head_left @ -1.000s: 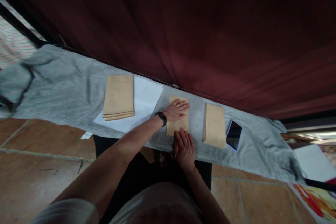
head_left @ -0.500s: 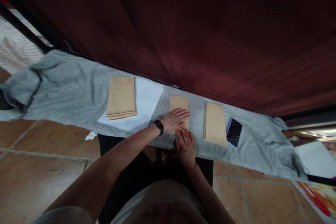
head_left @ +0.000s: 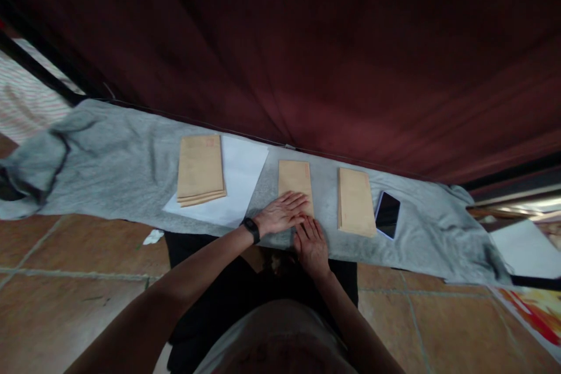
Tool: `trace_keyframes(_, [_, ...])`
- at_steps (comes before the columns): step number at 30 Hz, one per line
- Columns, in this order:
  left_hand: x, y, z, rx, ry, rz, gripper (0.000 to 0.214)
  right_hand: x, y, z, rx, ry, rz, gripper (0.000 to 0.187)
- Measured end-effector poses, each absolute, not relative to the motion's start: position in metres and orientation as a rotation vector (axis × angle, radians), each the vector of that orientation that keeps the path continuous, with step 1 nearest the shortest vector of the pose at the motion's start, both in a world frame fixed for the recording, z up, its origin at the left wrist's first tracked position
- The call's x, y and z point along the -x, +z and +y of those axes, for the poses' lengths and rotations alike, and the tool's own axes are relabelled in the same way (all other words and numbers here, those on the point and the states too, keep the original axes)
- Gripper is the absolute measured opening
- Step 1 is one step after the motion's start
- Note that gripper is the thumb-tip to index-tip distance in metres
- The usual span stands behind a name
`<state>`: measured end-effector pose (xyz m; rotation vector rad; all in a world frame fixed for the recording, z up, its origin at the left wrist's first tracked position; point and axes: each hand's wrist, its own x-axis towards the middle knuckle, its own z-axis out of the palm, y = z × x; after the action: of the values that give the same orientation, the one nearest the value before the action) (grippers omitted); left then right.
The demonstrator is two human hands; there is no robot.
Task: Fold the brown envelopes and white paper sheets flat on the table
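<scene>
A brown paper envelope (head_left: 294, 177) lies on the grey cloth in front of me, with small red print at its upper right corner. My left hand (head_left: 283, 212), a black band on its wrist, rests flat across the envelope's lower part with the fingers stretched to the right. Just below it, my right hand (head_left: 311, 243) lies with its fingertips on the envelope's bottom edge, fingers extended. The two hands nearly touch. Their fingers hide the lower end of the envelope.
To the left, a stack of brown envelopes (head_left: 200, 166) sits on white paper sheets (head_left: 243, 166). More envelopes (head_left: 356, 201) lie to the right, beside a phone (head_left: 388, 215). Grey cloth (head_left: 118, 158) covers the narrow surface, backed by a dark red curtain (head_left: 307, 58).
My left hand has slid down and slightly left over the envelope, uncovering more of its upper part. My right hand has stayed at the bottom edge. The view has shifted a little.
</scene>
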<state>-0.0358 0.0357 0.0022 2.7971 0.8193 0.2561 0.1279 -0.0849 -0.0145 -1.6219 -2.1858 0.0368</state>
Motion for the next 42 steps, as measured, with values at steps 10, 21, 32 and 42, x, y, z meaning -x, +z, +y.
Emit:
trace_keyframes(10, [0.063,0.007,0.006,-2.853,0.298,0.752,0.064,-0.145,-0.014,-0.081,1.622,0.249,-1.978,0.044])
trace_keyframes(21, [0.088,0.005,-0.017,-2.892,0.315,0.912,0.064,-0.152,-0.007,-0.048,1.781,0.336,-1.620,0.030])
trace_keyframes(32, [0.089,-0.003,-0.014,-2.910,0.404,0.931,0.061,-0.152,-0.001,-0.035,1.706,0.845,-1.181,0.018])
trace_keyframes(42, [0.093,-0.001,-0.012,-2.862,0.523,1.008,0.068,-0.120,0.003,-0.035,1.366,1.223,-0.508,0.044])
